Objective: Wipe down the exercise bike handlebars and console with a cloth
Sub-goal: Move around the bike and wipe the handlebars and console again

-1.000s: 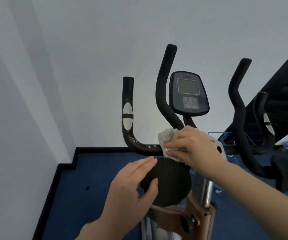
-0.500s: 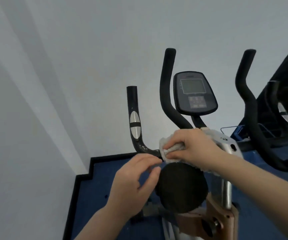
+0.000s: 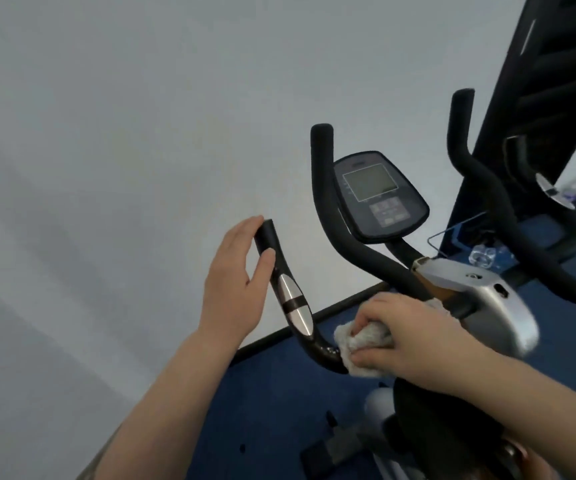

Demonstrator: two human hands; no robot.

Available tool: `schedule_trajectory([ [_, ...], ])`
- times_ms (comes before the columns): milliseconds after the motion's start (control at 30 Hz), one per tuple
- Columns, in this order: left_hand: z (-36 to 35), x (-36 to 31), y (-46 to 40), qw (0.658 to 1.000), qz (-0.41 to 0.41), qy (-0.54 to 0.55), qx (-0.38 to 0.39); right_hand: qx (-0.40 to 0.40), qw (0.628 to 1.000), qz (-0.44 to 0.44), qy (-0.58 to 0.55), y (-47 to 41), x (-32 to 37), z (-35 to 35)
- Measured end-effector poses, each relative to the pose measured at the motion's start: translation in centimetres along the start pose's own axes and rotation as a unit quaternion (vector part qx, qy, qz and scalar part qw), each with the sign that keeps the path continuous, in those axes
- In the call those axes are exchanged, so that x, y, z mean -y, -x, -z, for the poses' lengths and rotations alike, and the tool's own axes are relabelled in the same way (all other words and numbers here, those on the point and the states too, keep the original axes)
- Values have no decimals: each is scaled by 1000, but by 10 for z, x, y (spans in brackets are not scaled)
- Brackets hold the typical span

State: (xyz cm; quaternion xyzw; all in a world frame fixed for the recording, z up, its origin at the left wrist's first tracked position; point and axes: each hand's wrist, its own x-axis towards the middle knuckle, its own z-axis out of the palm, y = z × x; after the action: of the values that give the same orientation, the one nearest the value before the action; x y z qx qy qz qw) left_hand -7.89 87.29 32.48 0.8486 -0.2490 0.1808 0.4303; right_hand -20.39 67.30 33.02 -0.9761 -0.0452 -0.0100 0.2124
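Observation:
The exercise bike's black left handlebar curves upward, with a silver pulse sensor on its grip. My left hand wraps loosely around the top end of that grip, thumb in front and fingers behind. My right hand presses a crumpled white cloth against the low horizontal part of the same bar, near its bend. The dark console with a grey screen stands above, between the two tall foam-covered handlebars. The right handlebar rises on the right side.
A silver plastic housing sits below the console. The black round seat is under my right forearm. A tall black panel leans at the right. Blue carpet covers the floor, and a white wall fills the left.
My left hand rose from near the seat to the top of the left grip. My right hand with the cloth stayed on the low bar. The view shifted left and tilted.

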Motion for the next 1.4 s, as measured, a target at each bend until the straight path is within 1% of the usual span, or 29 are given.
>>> schedule_trajectory([
  [100,-1,7,-3,998,-9,67,-18,-18,996,-65,66,8,21,-3],
  [200,1,16,-6,993,-34,108,-9,-69,989,-124,42,1,45,-18],
  [300,2,24,-10,990,-53,130,0,-121,974,-191,20,-1,65,-34],
  [367,1,28,-11,987,-64,150,-4,-163,957,-238,-32,-6,77,-44],
  [433,-2,31,-12,983,-67,173,-15,-219,921,-280,-157,-25,78,-48],
  [467,-3,32,-13,980,-66,187,-16,-258,884,-303,-247,-37,76,-44],
  [500,-2,34,-13,977,-64,203,-13,-307,833,-317,-333,-47,76,-37],
  [533,1,36,-16,974,-64,218,-5,-363,791,-320,-374,-53,75,-28],
  [567,4,37,-21,971,-66,228,11,-410,777,-305,-367,-55,76,-20],
  [600,8,40,-25,971,-72,228,31,-433,787,-282,-337,-54,77,-17],
  [633,14,43,-32,970,-86,222,52,-425,812,-267,-299,-51,82,-19],
  [700,23,50,-45,966,-122,205,95,-339,875,-271,-215,-45,96,-39],
  [733,26,54,-51,963,-140,196,117,-312,894,-275,-166,-45,103,-51],
  [767,27,56,-56,960,-158,185,139,-316,898,-275,-136,-45,109,-60],
  [833,29,60,-63,952,-186,173,171,-376,884,-252,-119,-52,114,-69],
  [867,30,61,-64,949,-194,171,179,-393,882,-236,-113,-58,118,-68],
  [933,28,60,-65,947,-196,180,179,-392,884,-226,-119,-73,123,-62],
  [967,27,60,-64,947,-190,191,172,-382,879,-244,-146,-83,119,-62],
  [1000,25,59,-61,948,-181,202,164,-369,866,-275,-198,-93,111,-60],
  [1033,23,58,-59,949,-171,212,156,-355,842,-308,-266,-101,99,-55],
  [1100,20,58,-53,951,-152,228,146,-329,770,-363,-408,-105,75,-48],
  [1133,19,58,-51,949,-144,238,148,-333,735,-376,-455,-101,69,-48],
  [1167,20,59,-50,947,-137,249,148,-353,722,-376,-461,-95,67,-50],
  [1200,20,60,-49,946,-131,257,145,-376,738,-361,-428,-89,71,-53],
  [1233,20,61,-47,946,-124,263,143,-390,767,-340,-379,-83,79,-59],
  [1267,20,60,-45,946,-114,268,141,-388,801,-316,-330,-79,90,-63],
  [1300,19,60,-43,946,-103,275,140,-377,826,-301,-292,-79,95,-67],
  [1333,19,59,-40,945,-92,283,138,-365,838,-299,-273,-83,95,-66],
  [1400,19,58,-37,944,-78,295,128,-348,845,-324,-246,-92,85,-57],
])
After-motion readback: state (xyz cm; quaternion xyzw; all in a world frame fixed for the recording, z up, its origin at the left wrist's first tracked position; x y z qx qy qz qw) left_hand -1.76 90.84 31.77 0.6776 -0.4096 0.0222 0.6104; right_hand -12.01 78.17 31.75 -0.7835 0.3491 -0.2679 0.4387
